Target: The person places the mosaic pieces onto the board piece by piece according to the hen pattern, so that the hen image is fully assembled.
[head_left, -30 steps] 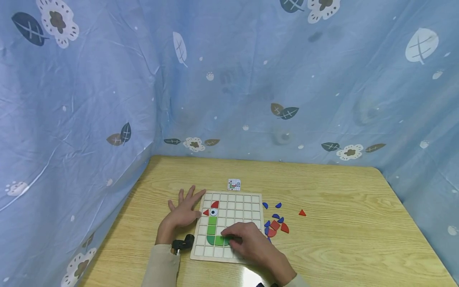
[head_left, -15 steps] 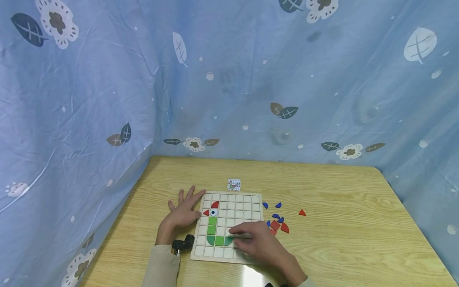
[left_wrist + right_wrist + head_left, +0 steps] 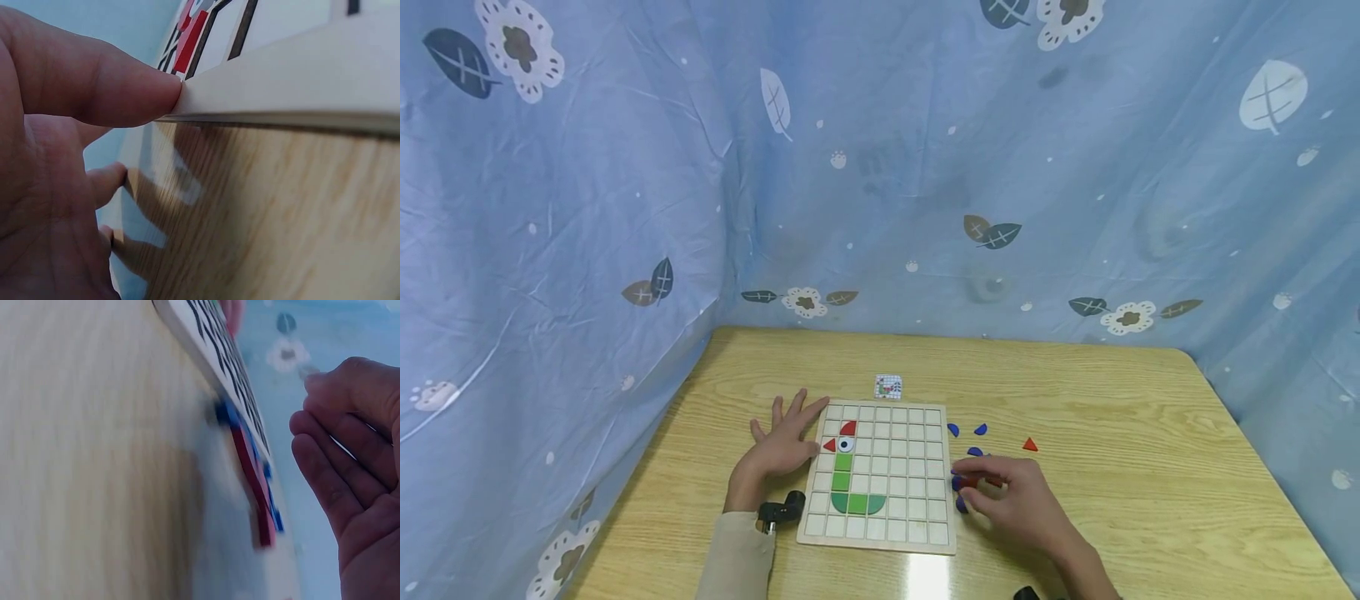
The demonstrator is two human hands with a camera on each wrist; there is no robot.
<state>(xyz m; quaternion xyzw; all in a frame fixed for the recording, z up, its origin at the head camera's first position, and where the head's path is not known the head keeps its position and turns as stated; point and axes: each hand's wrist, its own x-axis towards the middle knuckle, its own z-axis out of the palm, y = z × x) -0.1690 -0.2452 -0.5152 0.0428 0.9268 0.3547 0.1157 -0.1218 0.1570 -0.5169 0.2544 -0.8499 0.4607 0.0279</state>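
Note:
The gridded wooden board (image 3: 917,527) holds a red quarter piece (image 3: 848,428), a red triangle (image 3: 830,445), a round eye piece (image 3: 846,445), green squares (image 3: 841,481) and green curved pieces (image 3: 876,503). Fingers spread, the left hand (image 3: 778,450) rests at the board's left edge; in the left wrist view its thumb touches the board's side (image 3: 281,94). The right hand (image 3: 1018,500) is over the red and blue pieces beside the board's right edge, fingers loosely bent. In the right wrist view this hand (image 3: 356,444) holds nothing, with the red pieces (image 3: 250,469) apart from it.
A small pattern card (image 3: 888,387) lies behind the board. Blue half-round pieces (image 3: 981,429) and a red triangle (image 3: 1030,444) lie on the wooden table (image 3: 1112,467) to the right. A patterned blue cloth (image 3: 880,167) hangs around the table's back and sides.
The right hand has moved right, off the green curved piece in the bottom green row, to above the loose pieces. The left hand has stayed at the board's edge.

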